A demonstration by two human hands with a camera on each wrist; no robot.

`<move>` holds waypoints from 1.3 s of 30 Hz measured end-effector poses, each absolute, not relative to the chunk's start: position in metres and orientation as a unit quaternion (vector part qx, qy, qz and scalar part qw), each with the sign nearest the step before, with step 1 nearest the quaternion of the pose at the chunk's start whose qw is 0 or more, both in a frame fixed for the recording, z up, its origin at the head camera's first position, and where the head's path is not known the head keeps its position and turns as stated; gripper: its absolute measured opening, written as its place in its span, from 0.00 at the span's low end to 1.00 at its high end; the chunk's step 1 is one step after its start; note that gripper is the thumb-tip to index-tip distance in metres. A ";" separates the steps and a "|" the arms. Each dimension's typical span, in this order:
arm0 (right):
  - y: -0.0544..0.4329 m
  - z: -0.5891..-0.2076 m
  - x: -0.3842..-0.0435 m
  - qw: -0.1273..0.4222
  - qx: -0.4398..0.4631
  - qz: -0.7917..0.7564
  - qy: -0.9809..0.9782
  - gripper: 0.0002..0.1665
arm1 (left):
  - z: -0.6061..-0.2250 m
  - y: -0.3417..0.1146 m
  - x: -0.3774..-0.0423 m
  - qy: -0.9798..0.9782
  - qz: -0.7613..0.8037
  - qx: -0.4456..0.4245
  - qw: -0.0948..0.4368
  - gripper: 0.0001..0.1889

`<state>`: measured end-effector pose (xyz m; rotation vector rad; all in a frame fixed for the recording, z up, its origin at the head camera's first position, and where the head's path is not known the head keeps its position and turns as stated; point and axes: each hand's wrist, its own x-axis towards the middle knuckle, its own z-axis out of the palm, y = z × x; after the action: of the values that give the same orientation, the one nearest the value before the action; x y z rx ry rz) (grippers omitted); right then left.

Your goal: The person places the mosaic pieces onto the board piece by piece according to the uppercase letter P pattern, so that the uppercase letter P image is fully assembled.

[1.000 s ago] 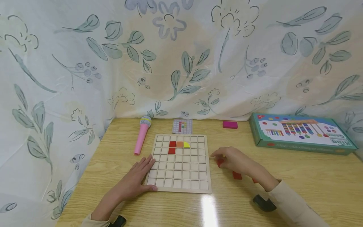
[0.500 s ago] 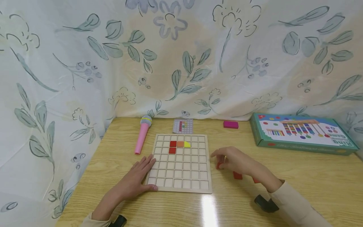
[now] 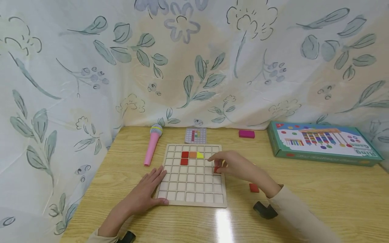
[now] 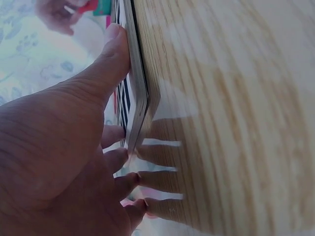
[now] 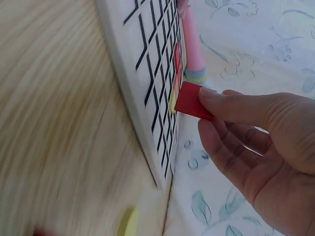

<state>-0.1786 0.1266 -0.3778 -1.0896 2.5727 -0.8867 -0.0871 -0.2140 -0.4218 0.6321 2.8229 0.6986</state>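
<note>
My right hand [image 3: 235,165] pinches a red square tile [image 5: 193,100] between thumb and fingers, above the right side of a wooden grid board [image 3: 194,187]. My left hand [image 3: 146,192] lies with spread, straight fingers along the board's left edge, the thumb on its front corner. In the upper rows of the board sit two red tiles, one [image 3: 185,154] above the other [image 3: 184,162]. An orange tile [image 3: 192,155] and a yellow quarter-round tile [image 3: 200,155] continue the upper row. Another red tile [image 3: 254,188] lies on the table under my right forearm.
Behind the board is a small pattern card [image 3: 195,135]. A pink toy microphone [image 3: 153,145] lies to the board's left. At the back right are a magenta block [image 3: 246,134] and a green game box [image 3: 325,143]. A yellow piece [image 5: 129,223] appears in the right wrist view.
My right hand has picked up a red tile from the table and carried it left, over the board's right edge. The left hand stays in place.
</note>
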 end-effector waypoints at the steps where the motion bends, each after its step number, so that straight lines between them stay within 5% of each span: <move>1: 0.122 -0.379 -0.180 0.105 -0.371 -0.308 0.870 0.22 | -0.422 -0.214 -0.087 0.945 0.234 0.212 0.083 0.51; 20: 0.035 -0.406 -0.208 0.129 -0.384 -0.420 0.812 0.16 | -0.423 -0.214 -0.087 0.945 0.236 0.211 0.080 0.51; 39: 0.016 -0.414 -0.204 0.108 -0.382 -0.351 0.848 0.13 | -0.425 -0.214 -0.087 0.944 0.236 0.218 0.069 0.50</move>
<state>-0.2041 0.0156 -0.4138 -1.1233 2.4951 -1.0330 -0.0873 -0.2143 -0.4251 0.6564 2.8429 0.7116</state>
